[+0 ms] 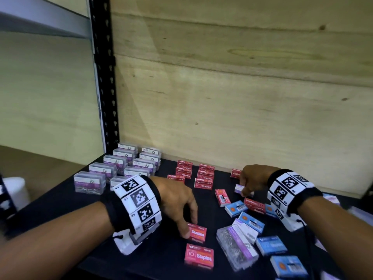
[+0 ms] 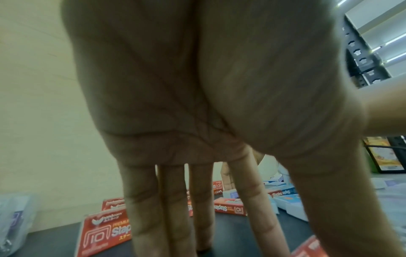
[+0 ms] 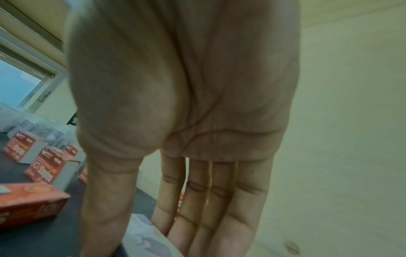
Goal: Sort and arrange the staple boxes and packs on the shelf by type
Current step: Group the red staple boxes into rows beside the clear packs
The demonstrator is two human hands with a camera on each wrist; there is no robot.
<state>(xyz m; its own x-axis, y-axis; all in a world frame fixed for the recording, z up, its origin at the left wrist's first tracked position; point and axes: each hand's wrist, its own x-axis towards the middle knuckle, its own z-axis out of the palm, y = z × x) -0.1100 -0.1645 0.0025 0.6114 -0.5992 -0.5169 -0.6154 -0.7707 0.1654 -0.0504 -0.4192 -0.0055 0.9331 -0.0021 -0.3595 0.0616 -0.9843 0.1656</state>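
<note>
Red box [image 1: 196, 232] pinched by left hand [image 1: 177, 201] on dark shelf [image 1: 161, 255], small purple-white box [image 1: 240, 188] gripped by right hand [image 1: 253, 178], blue boxes [image 1: 251, 221] scattered nearby

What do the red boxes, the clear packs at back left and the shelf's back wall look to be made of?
Red boxes: printed cardboard by the look, slightly glossy, with folded edges and grey ends. Clear packs: probably rigid transparent plastic, since the metal contents show through, with paper labels. Back wall: unfinished plywood, with visible grain and knots.
</note>
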